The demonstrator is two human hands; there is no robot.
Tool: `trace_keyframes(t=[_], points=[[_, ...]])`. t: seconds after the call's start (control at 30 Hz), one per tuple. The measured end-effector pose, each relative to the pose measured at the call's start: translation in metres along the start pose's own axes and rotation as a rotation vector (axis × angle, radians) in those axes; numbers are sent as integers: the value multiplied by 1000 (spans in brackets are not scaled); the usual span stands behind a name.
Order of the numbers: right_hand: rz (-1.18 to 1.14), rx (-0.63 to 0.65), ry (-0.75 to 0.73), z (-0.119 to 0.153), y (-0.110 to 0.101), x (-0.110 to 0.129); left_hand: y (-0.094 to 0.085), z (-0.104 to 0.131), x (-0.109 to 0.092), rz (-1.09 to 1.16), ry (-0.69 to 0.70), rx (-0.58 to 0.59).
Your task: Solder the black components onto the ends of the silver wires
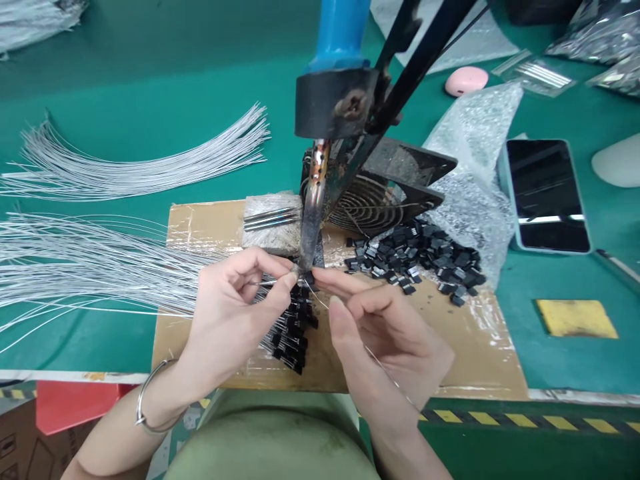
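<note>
Wire [397, 384] partly hidden behind thumb [345, 337] (right hand [393, 340])

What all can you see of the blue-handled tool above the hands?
The blue-handled tool looks like a soldering iron. Its blue grip runs out of the top edge; below it, a thick black collar meets a dark arm. Next comes a metal sleeve pierced with small holes and stained brownish, then a dull grey end piece. It points down, slightly tilted, its end right by the fingertips of the left hand and right hand; whether they touch is unclear.
</note>
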State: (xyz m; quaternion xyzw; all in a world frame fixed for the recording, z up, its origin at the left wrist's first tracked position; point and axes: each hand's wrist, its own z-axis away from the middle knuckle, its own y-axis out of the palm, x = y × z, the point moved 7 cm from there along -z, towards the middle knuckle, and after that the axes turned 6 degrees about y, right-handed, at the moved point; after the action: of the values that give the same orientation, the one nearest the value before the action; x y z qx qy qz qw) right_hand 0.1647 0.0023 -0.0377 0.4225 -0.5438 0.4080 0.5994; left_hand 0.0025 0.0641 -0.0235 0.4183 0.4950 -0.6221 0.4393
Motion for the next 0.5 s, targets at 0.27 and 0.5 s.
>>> trace_keyframes(t=[0.27, 0.5], points=[[35, -10, -37, 0, 2, 1, 0, -1, -1, 11, 29, -9], [23, -18, -31, 2, 1, -1, -1, 0, -1, 16, 43, -14]])
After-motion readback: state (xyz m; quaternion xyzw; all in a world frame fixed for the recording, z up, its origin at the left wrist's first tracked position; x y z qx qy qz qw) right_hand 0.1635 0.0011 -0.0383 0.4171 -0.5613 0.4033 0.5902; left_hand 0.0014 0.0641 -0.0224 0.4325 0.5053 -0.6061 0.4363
